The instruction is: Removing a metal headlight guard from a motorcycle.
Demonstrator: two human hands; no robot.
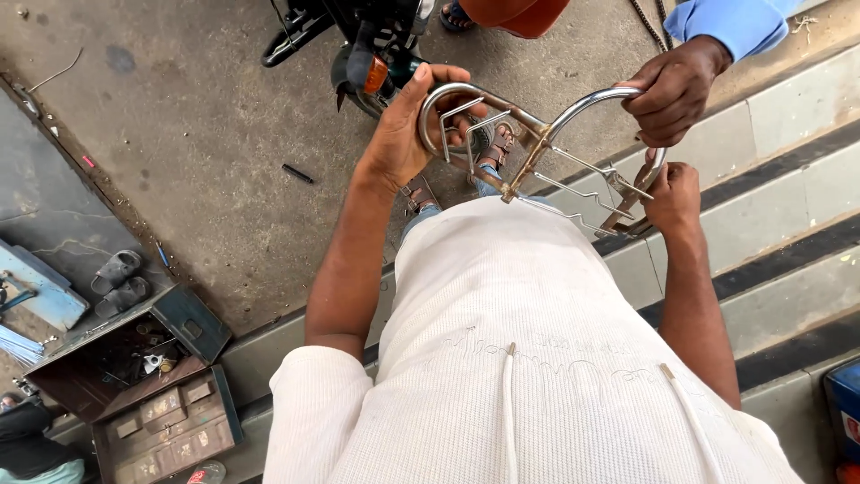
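Chromed curved steel tube frame with welded wire rungs (537,143), clenched at one bend by the left hand (403,134) and at its far end by the right hand (672,199); a co-worker's hand (674,90) grips just above, hiding that end.

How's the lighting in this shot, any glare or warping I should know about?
Head view: soft, even daylight, no hard shadows; bright glints on the chrome frame gripped by the left hand and right hand; wide-angle lens bends the steps; focus sharp throughout.
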